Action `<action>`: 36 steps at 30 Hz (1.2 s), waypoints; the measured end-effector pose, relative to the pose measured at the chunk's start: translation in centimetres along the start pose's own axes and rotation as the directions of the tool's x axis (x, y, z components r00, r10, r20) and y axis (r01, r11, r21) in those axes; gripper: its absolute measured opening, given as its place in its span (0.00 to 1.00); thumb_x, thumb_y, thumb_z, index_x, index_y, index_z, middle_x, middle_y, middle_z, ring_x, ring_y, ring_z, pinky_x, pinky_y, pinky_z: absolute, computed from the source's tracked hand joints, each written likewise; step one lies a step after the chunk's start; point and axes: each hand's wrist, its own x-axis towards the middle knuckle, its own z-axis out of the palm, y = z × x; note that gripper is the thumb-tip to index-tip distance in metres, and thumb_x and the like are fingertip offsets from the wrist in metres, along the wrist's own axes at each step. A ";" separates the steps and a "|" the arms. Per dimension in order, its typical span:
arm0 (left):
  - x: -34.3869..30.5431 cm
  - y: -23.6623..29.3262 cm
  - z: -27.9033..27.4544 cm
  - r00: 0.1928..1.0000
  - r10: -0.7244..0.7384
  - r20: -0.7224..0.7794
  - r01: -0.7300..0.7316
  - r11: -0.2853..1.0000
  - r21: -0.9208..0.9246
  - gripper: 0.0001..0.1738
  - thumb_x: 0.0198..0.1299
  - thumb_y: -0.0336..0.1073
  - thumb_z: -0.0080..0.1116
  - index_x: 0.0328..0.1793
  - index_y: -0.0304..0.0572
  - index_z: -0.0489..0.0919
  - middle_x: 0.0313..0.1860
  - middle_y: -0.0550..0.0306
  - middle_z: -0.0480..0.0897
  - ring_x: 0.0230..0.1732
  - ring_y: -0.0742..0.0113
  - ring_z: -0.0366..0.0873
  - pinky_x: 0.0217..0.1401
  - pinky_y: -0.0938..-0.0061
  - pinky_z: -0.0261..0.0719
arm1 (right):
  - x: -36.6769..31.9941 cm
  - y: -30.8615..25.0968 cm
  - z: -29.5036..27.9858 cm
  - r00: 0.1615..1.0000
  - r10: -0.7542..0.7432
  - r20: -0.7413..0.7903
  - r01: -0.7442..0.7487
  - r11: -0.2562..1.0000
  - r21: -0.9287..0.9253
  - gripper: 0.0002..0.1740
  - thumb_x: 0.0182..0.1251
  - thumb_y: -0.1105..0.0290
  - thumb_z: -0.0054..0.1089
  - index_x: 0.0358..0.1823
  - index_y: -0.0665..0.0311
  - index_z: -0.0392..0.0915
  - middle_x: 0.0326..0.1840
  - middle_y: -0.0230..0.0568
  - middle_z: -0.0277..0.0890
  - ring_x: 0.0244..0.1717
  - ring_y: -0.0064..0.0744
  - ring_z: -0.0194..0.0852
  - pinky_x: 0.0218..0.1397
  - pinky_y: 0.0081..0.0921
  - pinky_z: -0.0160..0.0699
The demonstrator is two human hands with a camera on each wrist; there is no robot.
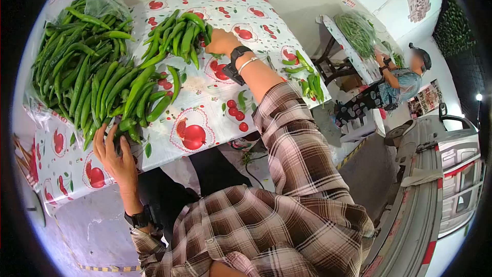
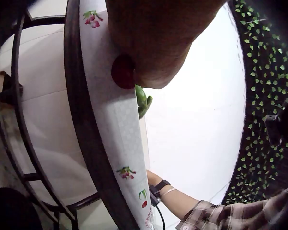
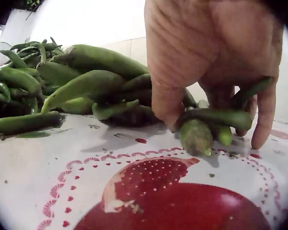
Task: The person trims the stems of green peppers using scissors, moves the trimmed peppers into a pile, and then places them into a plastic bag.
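Note:
Long green peppers are heaped in a large pile [image 1: 82,66] on a clear plastic bag at the table's left. The left hand [image 1: 117,156] reaches up to the pile's near edge, fingers extended and touching the lowest peppers. In the left wrist view the left hand [image 2: 158,43] hides most of what it touches. A smaller pepper pile [image 1: 177,36] lies farther back, and the right hand [image 1: 223,42] is at its right side. The right wrist view shows the right hand [image 3: 216,62] with thumb and fingers curled round a few peppers [image 3: 216,117], just over the tablecloth.
A third small group of peppers [image 1: 311,84] lies near the right edge of the patterned tablecloth [image 1: 266,36]. Beyond stands another table [image 1: 366,69] with green produce in plastic, and a person [image 1: 402,82] beside it. A vehicle [image 1: 458,169] is at the far right.

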 end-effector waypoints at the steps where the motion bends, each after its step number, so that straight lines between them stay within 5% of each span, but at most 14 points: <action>1: 0.0 0.0 0.0 1.000 0.006 0.003 -0.006 1.000 0.004 0.16 0.57 0.29 0.56 0.53 0.41 0.79 0.60 0.49 0.73 0.65 0.47 0.63 0.67 0.57 0.59 | -0.3 -0.1 0.0 1.000 0.004 0.000 -0.004 1.000 -0.019 0.37 0.44 0.49 0.70 0.52 0.68 0.75 0.53 0.53 0.76 0.54 0.49 0.76 0.57 0.35 0.74; 6: -0.2 -0.3 0.2 1.000 0.003 -0.001 -0.003 1.000 -0.002 0.16 0.57 0.29 0.56 0.53 0.41 0.79 0.61 0.50 0.73 0.64 0.48 0.64 0.68 0.57 0.58 | -1.9 0.4 0.5 0.995 -0.036 -0.094 0.033 0.999 -0.030 0.26 0.47 0.58 0.63 0.46 0.67 0.75 0.48 0.51 0.77 0.50 0.47 0.78 0.52 0.36 0.76; 15: -0.4 -0.4 0.3 1.000 -0.005 -0.026 0.005 1.000 -0.025 0.17 0.55 0.29 0.56 0.52 0.42 0.79 0.60 0.50 0.73 0.64 0.48 0.64 0.68 0.57 0.59 | -5.5 3.7 0.1 0.994 -0.097 -0.053 0.097 0.995 -0.007 0.30 0.42 0.54 0.68 0.43 0.68 0.79 0.44 0.56 0.80 0.46 0.50 0.80 0.46 0.39 0.79; 17: -0.5 -0.7 0.5 0.999 0.006 -0.043 -0.006 1.000 -0.012 0.17 0.53 0.28 0.58 0.51 0.42 0.80 0.59 0.51 0.74 0.63 0.48 0.65 0.67 0.57 0.60 | -6.6 3.8 -0.6 0.998 -0.056 0.028 0.051 0.989 0.140 0.30 0.44 0.51 0.67 0.42 0.68 0.78 0.43 0.58 0.79 0.45 0.52 0.79 0.45 0.41 0.78; 19: -0.4 -0.4 0.4 0.998 0.002 -0.060 -0.007 0.997 -0.079 0.18 0.51 0.28 0.59 0.51 0.41 0.80 0.59 0.51 0.75 0.63 0.47 0.66 0.67 0.58 0.60 | -6.2 5.3 0.5 0.958 -0.255 -0.133 0.269 0.959 0.095 0.29 0.45 0.49 0.64 0.40 0.69 0.77 0.41 0.59 0.78 0.44 0.55 0.78 0.45 0.45 0.76; 21: -0.3 -0.4 0.4 0.998 -0.026 -0.058 0.021 0.995 -0.097 0.18 0.49 0.27 0.60 0.50 0.41 0.80 0.58 0.51 0.75 0.62 0.47 0.66 0.67 0.58 0.61 | -6.3 5.2 0.4 0.959 -0.260 -0.115 0.271 0.958 0.097 0.27 0.48 0.53 0.63 0.43 0.69 0.75 0.40 0.58 0.78 0.45 0.56 0.77 0.46 0.47 0.74; 28: -0.1 0.0 0.0 0.993 -0.063 -0.101 0.048 0.989 -0.141 0.18 0.46 0.26 0.61 0.47 0.40 0.79 0.54 0.50 0.75 0.60 0.45 0.67 0.64 0.56 0.65 | -6.6 4.9 -0.8 0.925 -0.368 -0.098 0.363 0.929 -0.066 0.28 0.51 0.54 0.60 0.52 0.61 0.72 0.49 0.54 0.76 0.52 0.54 0.73 0.51 0.45 0.73; 31: -0.1 0.0 0.0 0.993 -0.069 -0.098 0.053 0.986 -0.155 0.18 0.46 0.26 0.61 0.47 0.41 0.79 0.55 0.51 0.75 0.61 0.46 0.67 0.63 0.57 0.65 | -7.4 2.8 -2.6 0.953 -0.293 -0.071 0.283 0.951 -0.129 0.29 0.53 0.54 0.59 0.54 0.62 0.72 0.53 0.54 0.74 0.53 0.54 0.72 0.54 0.42 0.73; 33: -0.1 0.0 -0.1 0.992 -0.080 -0.098 0.064 0.986 -0.153 0.18 0.46 0.26 0.61 0.47 0.41 0.79 0.55 0.51 0.75 0.61 0.46 0.67 0.64 0.57 0.65 | -7.9 1.7 -3.5 0.909 -0.358 -0.212 0.339 0.933 -0.122 0.28 0.55 0.55 0.58 0.55 0.64 0.73 0.54 0.54 0.73 0.55 0.53 0.72 0.57 0.40 0.70; 34: -0.1 0.0 -0.1 0.992 -0.079 -0.094 0.064 0.986 -0.156 0.17 0.46 0.26 0.61 0.46 0.41 0.79 0.55 0.51 0.75 0.61 0.46 0.67 0.64 0.57 0.65 | -7.7 0.7 -3.5 0.835 -0.485 -0.260 0.489 0.870 -0.054 0.25 0.58 0.59 0.57 0.54 0.66 0.75 0.54 0.53 0.74 0.55 0.52 0.71 0.60 0.39 0.69; 36: -0.1 0.0 -0.1 0.992 -0.077 -0.096 0.063 0.987 -0.145 0.17 0.46 0.26 0.61 0.46 0.41 0.79 0.55 0.51 0.75 0.60 0.46 0.67 0.64 0.58 0.65 | -8.9 -2.6 -3.9 0.779 -0.582 -0.233 0.611 0.788 0.077 0.24 0.59 0.61 0.57 0.54 0.66 0.74 0.54 0.52 0.74 0.56 0.51 0.70 0.61 0.38 0.68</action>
